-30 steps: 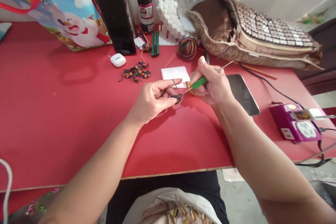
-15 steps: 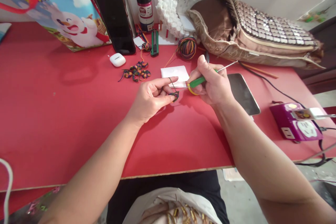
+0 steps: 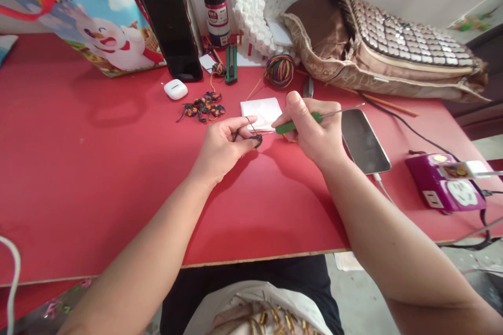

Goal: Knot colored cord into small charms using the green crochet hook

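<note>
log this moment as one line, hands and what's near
left hand: pinching yarn piece | right hand: holding hook, tip at yarn piece | paper: beyond yarn piece | yarn ball: beyond paper

Your tool handle (image 3: 286,128) is green, your surface (image 3: 126,172) red; your yarn ball (image 3: 280,71) is streaked orange, purple and dark, your folded paper (image 3: 261,110) white, your power box (image 3: 436,180) purple.

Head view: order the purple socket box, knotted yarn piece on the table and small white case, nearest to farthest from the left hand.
1. Yarn piece: just beyond, leftward.
2. White case: farther back left.
3. Purple box: far right.
</note>
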Tool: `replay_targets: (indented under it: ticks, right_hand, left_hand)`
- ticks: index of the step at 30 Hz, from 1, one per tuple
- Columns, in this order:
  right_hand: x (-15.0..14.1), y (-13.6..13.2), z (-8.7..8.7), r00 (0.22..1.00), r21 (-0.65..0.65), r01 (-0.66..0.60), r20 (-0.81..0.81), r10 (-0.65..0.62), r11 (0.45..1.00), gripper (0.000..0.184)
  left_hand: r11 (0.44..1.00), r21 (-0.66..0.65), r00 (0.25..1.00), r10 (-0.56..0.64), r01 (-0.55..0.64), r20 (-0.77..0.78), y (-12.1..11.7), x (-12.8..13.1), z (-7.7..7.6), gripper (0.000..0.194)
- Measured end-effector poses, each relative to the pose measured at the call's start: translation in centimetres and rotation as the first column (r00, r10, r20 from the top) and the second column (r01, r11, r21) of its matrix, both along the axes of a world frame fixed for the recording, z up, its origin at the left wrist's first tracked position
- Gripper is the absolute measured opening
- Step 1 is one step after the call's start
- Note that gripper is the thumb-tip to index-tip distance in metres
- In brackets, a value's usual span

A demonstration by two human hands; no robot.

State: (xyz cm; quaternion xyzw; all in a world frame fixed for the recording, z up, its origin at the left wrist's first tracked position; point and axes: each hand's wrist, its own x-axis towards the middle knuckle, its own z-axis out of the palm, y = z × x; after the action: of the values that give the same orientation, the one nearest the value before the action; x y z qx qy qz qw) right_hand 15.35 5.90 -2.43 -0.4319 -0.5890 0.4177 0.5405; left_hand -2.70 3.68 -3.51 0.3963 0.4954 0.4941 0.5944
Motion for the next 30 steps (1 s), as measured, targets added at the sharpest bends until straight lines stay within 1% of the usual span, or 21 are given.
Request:
replay_targets:
  ticks: [3, 5, 7, 9, 10, 12, 15, 19, 20, 21, 23, 25, 27, 30]
  right_hand:
    - [-0.4, -0.8, -0.2, 0.992, 0.167, 0.003, 0.121, -0.023, 0.986, 0.062]
    - [-0.5, -0.9, -0.8, 0.975, 0.302, -0.057, 0.223, -0.012, 0.952, 0.058]
    - [-0.3, -0.7, -1.6, 0.946, 0.434, -0.161, 0.324, 0.013, 0.886, 0.045]
    - [-0.1, -0.3, -2.3, 0.919, 0.546, -0.247, 0.394, 0.015, 0.801, 0.028]
    - [0.0, -0.1, -2.6, 0.909, 0.587, -0.274, 0.416, 0.006, 0.761, 0.022]
    - [0.1, 0.2, -3.0, 0.892, 0.637, -0.309, 0.451, -0.016, 0.706, 0.019]
    - [-0.2, 0.3, -3.1, 0.859, 0.671, -0.350, 0.509, -0.063, 0.653, 0.021]
    - [-1.1, 0.2, -3.5, 0.799, 0.749, -0.354, 0.553, -0.236, 0.560, 0.022]
    - [-1.3, 0.1, -3.6, 0.784, 0.758, -0.352, 0.559, -0.270, 0.549, 0.022]
    - [-1.5, 0.1, -3.8, 0.771, 0.759, -0.351, 0.567, -0.291, 0.549, 0.023]
    - [-1.7, 0.0, -4.0, 0.756, 0.749, -0.345, 0.579, -0.306, 0.566, 0.024]
    - [-1.9, -0.2, -4.1, 0.746, 0.734, -0.338, 0.590, -0.307, 0.589, 0.022]
    - [-2.0, -0.4, -4.0, 0.733, 0.718, -0.335, 0.606, -0.311, 0.610, 0.021]
    - [-2.1, -0.7, -3.7, 0.726, 0.700, -0.326, 0.616, -0.306, 0.635, 0.021]
  left_hand:
    - [0.999, -0.018, 0.999, 0.046, -0.046, 0.016, 0.2, 0.0, -0.2, 0.038]
    - [0.996, -0.057, 0.995, 0.077, -0.073, 0.070, 0.4, -0.2, -0.2, 0.041]
    - [0.989, -0.121, 0.984, 0.103, -0.085, 0.148, 0.6, -0.5, -0.1, 0.042]
    - [0.980, -0.184, 0.967, 0.115, -0.074, 0.226, 0.9, -0.9, 0.1, 0.037]
    - [0.976, -0.209, 0.958, 0.115, -0.060, 0.263, 1.1, -1.0, 0.1, 0.033]
    - [0.966, -0.256, 0.939, 0.111, -0.025, 0.325, 1.3, -1.3, 0.3, 0.028]
    - [0.951, -0.308, 0.919, 0.124, -0.002, 0.375, 1.6, -1.5, 0.5, 0.025]
    - [0.953, -0.299, 0.912, 0.156, -0.039, 0.378, 1.4, -1.4, 0.9, 0.022]
    - [0.954, -0.295, 0.913, 0.167, -0.054, 0.372, 1.3, -1.4, 1.0, 0.023]
    - [0.955, -0.289, 0.914, 0.177, -0.070, 0.365, 1.2, -1.3, 1.1, 0.024]
    - [0.961, -0.252, 0.915, 0.200, -0.113, 0.352, 1.1, -1.1, 1.1, 0.024]
    - [0.969, -0.179, 0.920, 0.222, -0.171, 0.323, 1.0, -1.0, 0.9, 0.028]
    - [0.970, -0.083, 0.934, 0.241, -0.227, 0.263, 1.0, -0.8, 0.6, 0.034]
    - [0.967, 0.046, 0.959, 0.242, -0.251, 0.148, 1.1, -0.7, 0.2, 0.041]
